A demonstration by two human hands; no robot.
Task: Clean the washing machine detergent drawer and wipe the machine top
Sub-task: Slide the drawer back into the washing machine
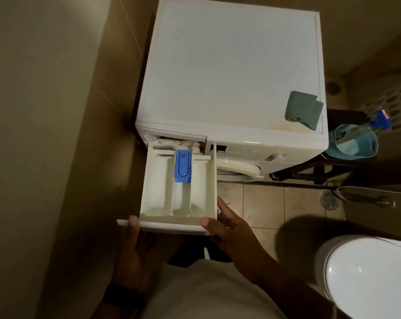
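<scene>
You hold the detergent drawer (180,192) by its front panel, pulled far out of its slot in the washing machine (231,139); whether its back end has left the slot you cannot tell. Your left hand (135,247) cups the panel from below with the thumb over its top edge, a grip closed on the drawer. Your right hand (227,229) clasps the right front corner, thumb on top and fingers along the side.

The task looks barely begun. The drawer is out but not yet cleaned, and the machine top (229,65) still shows faint spots and a yellowish stain near the front right. The folded green cloth (303,109) lies unused on that corner.

The drawer has three compartments. The left and right ones look pale and hold no visible detergent, though a film is hard to rule out; the middle one carries a blue insert (183,165) at its rear. Beside the machine, a blue basket (353,143) holds a spray bottle (365,130).
</scene>
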